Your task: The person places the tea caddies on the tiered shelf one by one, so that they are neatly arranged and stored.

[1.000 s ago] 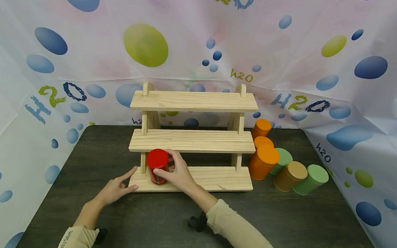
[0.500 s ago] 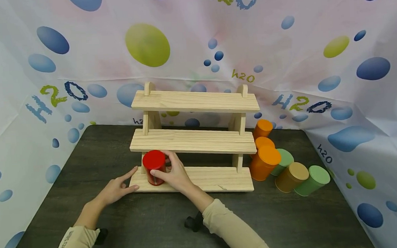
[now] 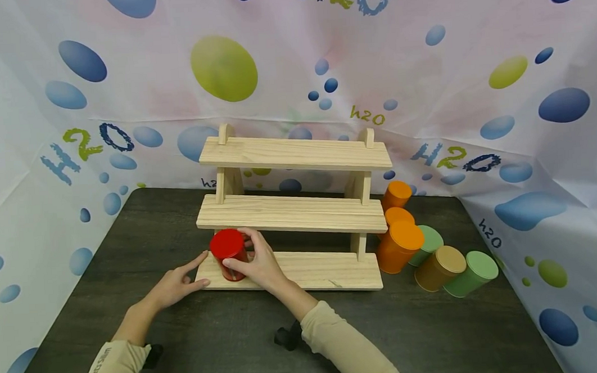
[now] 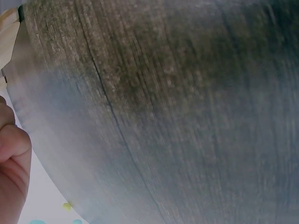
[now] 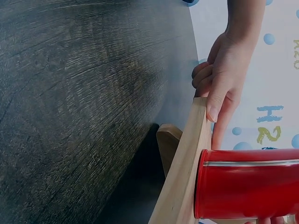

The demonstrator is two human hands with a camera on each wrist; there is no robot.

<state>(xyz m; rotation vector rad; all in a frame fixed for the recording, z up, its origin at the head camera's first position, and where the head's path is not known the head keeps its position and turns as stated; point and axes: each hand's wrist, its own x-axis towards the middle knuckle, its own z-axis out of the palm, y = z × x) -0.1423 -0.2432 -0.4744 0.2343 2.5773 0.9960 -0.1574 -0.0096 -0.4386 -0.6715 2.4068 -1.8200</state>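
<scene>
A red lidded canister (image 3: 228, 244) stands upright on the lowest board near the left end of the three-tier wooden shelf (image 3: 291, 210). My right hand (image 3: 263, 262) grips the canister from its right side, thumb in front and fingers behind. At that board's left end is my left hand (image 3: 169, 286), its index finger and thumb spread and touching the board. The right wrist view shows the canister's red side (image 5: 247, 184) close up, with the left hand (image 5: 229, 70) at the board's end beyond it. Only part of the left hand (image 4: 11, 158) enters the left wrist view.
Right of the shelf stand several lidded canisters: orange ones (image 3: 400, 246), green ones (image 3: 472, 274) and a tan one (image 3: 440, 268). The dark wooden table (image 3: 226, 348) carries everything. A printed white sheet (image 3: 291, 51) hangs behind and along both sides.
My right hand has slid the red canister left along the lowest board, toward its left end. The left hand stays at the board's end. The head view has shifted slightly.
</scene>
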